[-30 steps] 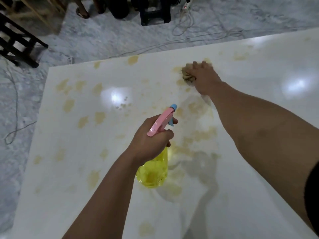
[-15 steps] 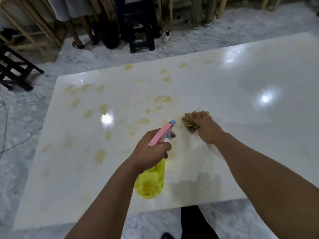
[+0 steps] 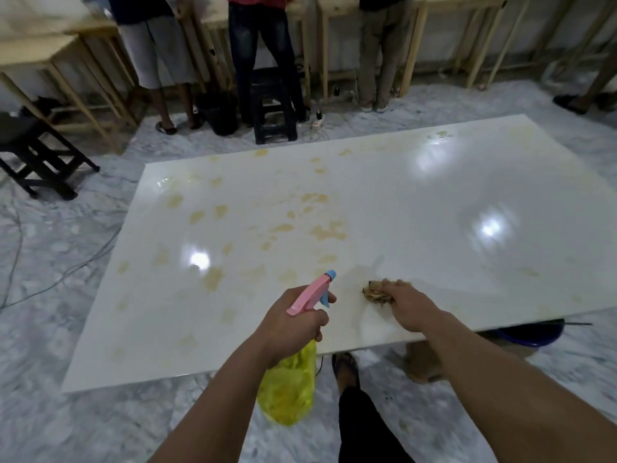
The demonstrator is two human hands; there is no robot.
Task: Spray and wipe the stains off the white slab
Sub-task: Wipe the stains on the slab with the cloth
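Note:
The white slab (image 3: 417, 208) lies low over the marble floor, glossy, with several yellow-brown stains (image 3: 327, 230) across its left and middle. My left hand (image 3: 290, 324) grips a yellow spray bottle (image 3: 288, 385) by its neck, a finger on the trigger, the pink and blue nozzle (image 3: 314, 290) pointing out over the slab. My right hand (image 3: 405, 307) presses a crumpled brown cloth (image 3: 375, 290) onto the slab near its front edge, just right of the nozzle.
My foot in a sandal (image 3: 345, 369) stands at the slab's front edge. A blue basin (image 3: 527, 335) shows under the right front edge. Black stools (image 3: 273, 108) (image 3: 40, 155), a power strip (image 3: 319, 120), floor cables (image 3: 60, 272) and three standing people (image 3: 257, 45) line the far side.
My right hand has dragged the cloth from the slab's middle back toward the front edge. The view has pulled back and risen, showing the whole slab. My left hand keeps hold of the bottle.

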